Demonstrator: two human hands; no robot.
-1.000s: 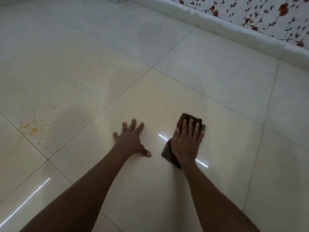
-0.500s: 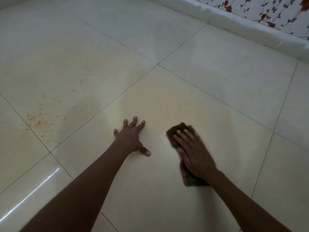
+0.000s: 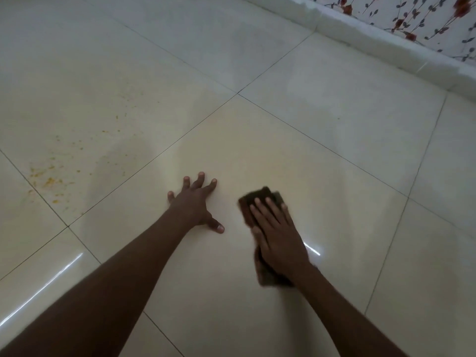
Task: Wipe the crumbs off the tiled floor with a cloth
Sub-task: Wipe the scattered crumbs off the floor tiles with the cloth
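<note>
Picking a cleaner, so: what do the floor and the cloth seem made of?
Floor: likely glazed ceramic or polished stone tile; glossy, with sharp light streaks and thin grout lines. Cloth: soft dark fabric, matte, crumpled under the right hand; exact fibre unclear.

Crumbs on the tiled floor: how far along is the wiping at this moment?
Done: the tile under the hands shows no crumbs. In hand: the right hand presses the dark cloth flat on that tile, while the left hand braces on the floor. Left: orange crumbs lie scattered on the tile to the left, apart from the cloth.
</note>
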